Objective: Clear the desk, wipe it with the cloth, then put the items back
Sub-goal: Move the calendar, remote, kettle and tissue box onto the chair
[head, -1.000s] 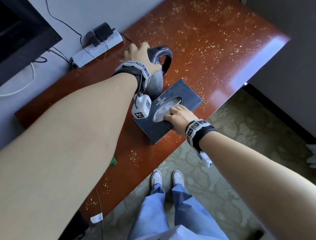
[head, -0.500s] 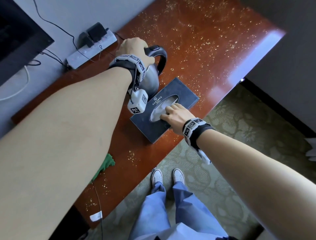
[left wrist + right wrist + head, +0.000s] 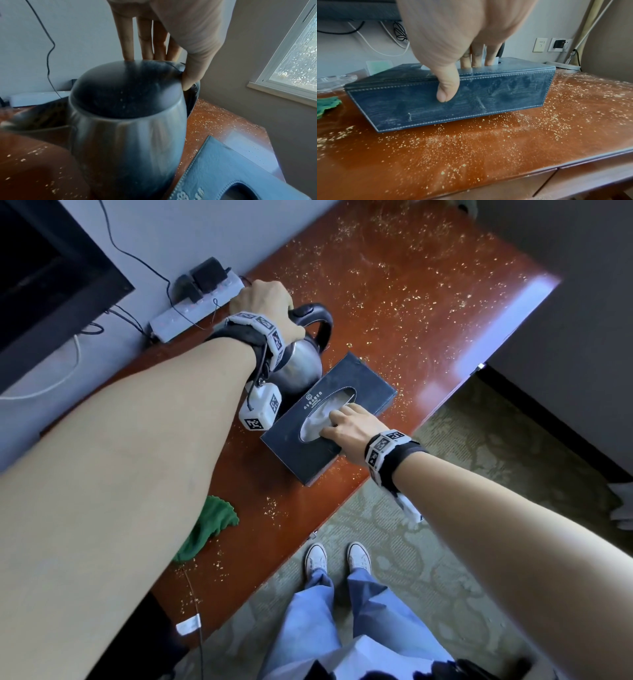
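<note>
kettle handling: steel body (image 3: 126,142), rigid, smooth and probably slippery, weight depending on water inside which cannot be told; the black loop handle (image 3: 322,320) is looking like the safest hold, not the lid
tissue box handling: tissue box (image 3: 329,419) is stiff-sided, likely light, being easy to lift one-handed by pinching through the top slot against the side wall
kettle look: silver belly, dark domed lid (image 3: 125,89), speckled with pale crumbs
tissue box look: dark blue leather-like cover, white stitching, oval slot with white tissue showing, dusty smears on the side
left hand: left hand (image 3: 263,302) is reaching over the kettle top, fingers (image 3: 126,40) running down behind the lid, thumb pressing near the handle; gripping around the top
right hand: right hand (image 3: 349,426) is pinching the box, fingers (image 3: 477,59) dipping into the slot, thumb pressing the near side
where: kettle is standing on the surface (image 3: 428,302) near the wall, touching or just beside the box's far edge; box is sitting near the front edge, one end appearing slightly raised in the right wrist view
cloth: green cloth (image 3: 212,525) is lying on the surface to the left, partly hidden by the left arm
surface state: crumbs scattered all over, wiping not yet done
step judged: clearing, both items being taken hold of
</note>
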A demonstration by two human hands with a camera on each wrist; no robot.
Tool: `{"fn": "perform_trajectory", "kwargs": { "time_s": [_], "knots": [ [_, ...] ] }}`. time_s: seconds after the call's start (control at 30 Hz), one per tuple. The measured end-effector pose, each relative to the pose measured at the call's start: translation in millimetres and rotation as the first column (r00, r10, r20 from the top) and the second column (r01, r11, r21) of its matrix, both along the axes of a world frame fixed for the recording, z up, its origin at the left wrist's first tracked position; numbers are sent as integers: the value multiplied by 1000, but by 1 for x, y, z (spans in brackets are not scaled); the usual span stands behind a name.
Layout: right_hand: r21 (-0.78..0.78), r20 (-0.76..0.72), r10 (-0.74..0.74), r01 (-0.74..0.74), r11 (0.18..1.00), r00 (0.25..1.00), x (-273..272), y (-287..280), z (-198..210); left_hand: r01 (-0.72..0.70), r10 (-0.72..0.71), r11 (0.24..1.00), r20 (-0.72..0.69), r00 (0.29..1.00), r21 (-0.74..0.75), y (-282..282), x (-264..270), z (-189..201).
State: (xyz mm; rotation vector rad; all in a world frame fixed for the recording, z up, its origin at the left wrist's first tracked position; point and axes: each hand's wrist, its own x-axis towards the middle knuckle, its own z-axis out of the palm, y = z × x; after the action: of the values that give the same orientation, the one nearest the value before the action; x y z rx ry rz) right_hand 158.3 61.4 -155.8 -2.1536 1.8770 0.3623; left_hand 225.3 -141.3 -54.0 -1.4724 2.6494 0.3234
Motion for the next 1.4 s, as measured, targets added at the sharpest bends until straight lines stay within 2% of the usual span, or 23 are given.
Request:
{"fn": "perform_trajectory", "kwargs": {
  "time_s": [0.27, 0.43, 0.77, 1.13, 1.27, 1.4],
  "knots": [
    [-16, 12, -20, 20, 1000, 1000, 19, 13, 11, -17, 16, 999, -29, 999, -37, 10, 38, 6],
    [-7, -13, -32, 32, 999, 999, 36, 24, 21, -28, 24, 997, -51, 998, -67, 21, 66, 20],
    [-86, -78, -59, 52, 995, 995, 93, 61, 43, -53, 30, 982, -127, 991, -181, 55, 140, 52],
    [-150, -145, 43, -65, 987, 988, 183, 111, 77, -187, 139, 956, -210, 968, -228, 146, 265, 106],
    [-180, -130, 114, -136, 974, 985, 229, 139, 88, -253, 191, 939, -258, 947, -234, 189, 322, 121],
    [-188, -97, 194, -210, 959, 976, 282, 160, 91, -310, 254, 918, -236, 938, -247, 223, 385, 126]
  ]
}}
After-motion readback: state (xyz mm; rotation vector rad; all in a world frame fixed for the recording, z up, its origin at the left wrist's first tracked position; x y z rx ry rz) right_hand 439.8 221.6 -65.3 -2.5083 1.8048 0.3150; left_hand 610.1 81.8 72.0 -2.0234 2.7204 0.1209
